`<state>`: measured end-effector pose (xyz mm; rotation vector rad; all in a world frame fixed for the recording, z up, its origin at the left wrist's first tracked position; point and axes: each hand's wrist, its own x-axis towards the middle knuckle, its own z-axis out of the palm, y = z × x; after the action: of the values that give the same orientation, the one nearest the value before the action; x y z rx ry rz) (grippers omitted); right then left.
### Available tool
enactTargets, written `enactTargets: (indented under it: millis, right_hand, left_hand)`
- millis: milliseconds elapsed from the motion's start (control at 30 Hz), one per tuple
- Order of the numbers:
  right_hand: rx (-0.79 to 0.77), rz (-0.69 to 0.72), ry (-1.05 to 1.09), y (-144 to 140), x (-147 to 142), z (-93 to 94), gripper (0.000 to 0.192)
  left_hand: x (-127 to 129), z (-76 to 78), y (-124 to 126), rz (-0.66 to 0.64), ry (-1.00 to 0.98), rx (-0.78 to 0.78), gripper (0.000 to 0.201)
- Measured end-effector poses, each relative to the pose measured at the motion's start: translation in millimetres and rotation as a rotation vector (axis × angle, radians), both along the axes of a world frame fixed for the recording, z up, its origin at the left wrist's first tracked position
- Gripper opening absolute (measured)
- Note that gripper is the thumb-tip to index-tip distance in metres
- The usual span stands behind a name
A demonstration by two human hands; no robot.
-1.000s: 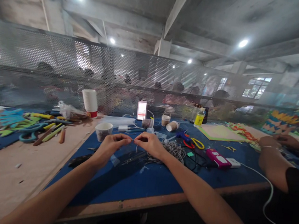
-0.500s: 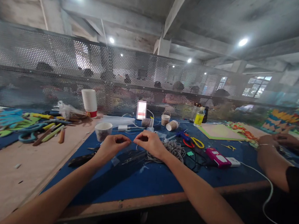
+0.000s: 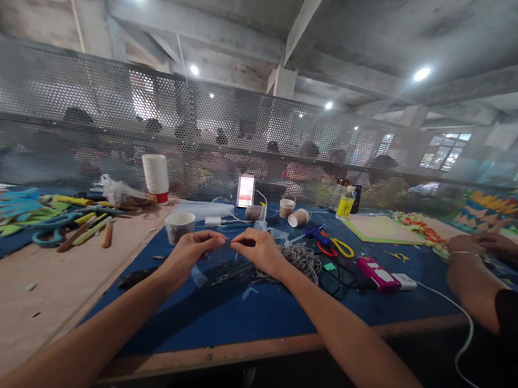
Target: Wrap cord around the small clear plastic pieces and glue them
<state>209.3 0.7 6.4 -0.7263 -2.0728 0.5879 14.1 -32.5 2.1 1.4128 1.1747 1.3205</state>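
Cord, grey and tangled, is heaped on the blue tabletop, just beside the right hand. Fingertips of the right hand are set close to the thumb, as are those of the left hand, and the two hands are held near each other; whether anything is pinched cannot be told. Beyond the left hand, a paper cup is stood upright. A magenta case is laid to the right, and a perforated screen is seen behind.
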Motion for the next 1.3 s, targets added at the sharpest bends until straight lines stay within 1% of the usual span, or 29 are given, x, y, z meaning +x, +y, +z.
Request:
enactTargets:
  millis: [100,167,267,333,500,633,733,833,900,1067,1300]
  right_hand:
    - [-0.075,0.006,0.018,3.3,2.8,0.9,0.016]
    - [-0.099,0.007,0.020,4.9,4.3,1.2,0.018]
    - [-0.106,-0.003,0.019,5.6,5.1,1.1,0.019]
    - [-0.091,-0.020,0.009,5.4,5.0,0.6,0.017]
    - [-0.005,-0.041,-0.046,4.1,3.7,-1.1,0.014]
    - [0.094,-0.034,-0.094,-0.1,0.8,-1.5,0.012]
    - [0.182,-0.078,-0.128,-5.4,-2.1,-0.4,0.011]
    - [0.289,-0.117,-0.166,-9.6,-3.9,1.5,0.011]
    - [0.329,-0.127,-0.166,-10.1,-4.4,2.0,0.011]
    - [0.273,-0.098,-0.058,-6.1,-4.8,-1.2,0.014]
    - [0.188,-0.029,0.065,-6.7,-6.2,-1.3,0.019]
  left_hand:
    - [-0.6,-0.3,0.0,-0.070,0.027,-0.021,0.027]
    - [-0.4,-0.4,-0.3,-0.099,0.072,-0.017,0.026]
    - [0.2,-0.5,-0.5,-0.075,0.168,-0.002,0.025]
    - [0.4,-1.2,0.5,-0.055,0.226,0.025,0.024]
    - [-0.8,-7.1,6.9,-0.073,0.323,0.108,0.021]
    - [-0.7,-8.8,8.1,-0.031,0.391,0.153,0.020]
    - [1.6,-4.6,4.1,0.021,0.322,0.142,0.022]
    - [4.0,-0.3,-0.4,0.076,0.209,0.073,0.025]
    - [4.1,0.2,-1.4,0.079,0.136,0.023,0.028]
    - [0.1,-2.9,2.0,-0.008,-0.028,-0.049,0.033]
    - [-3.0,0.4,3.5,-0.032,-0.137,-0.042,0.035]
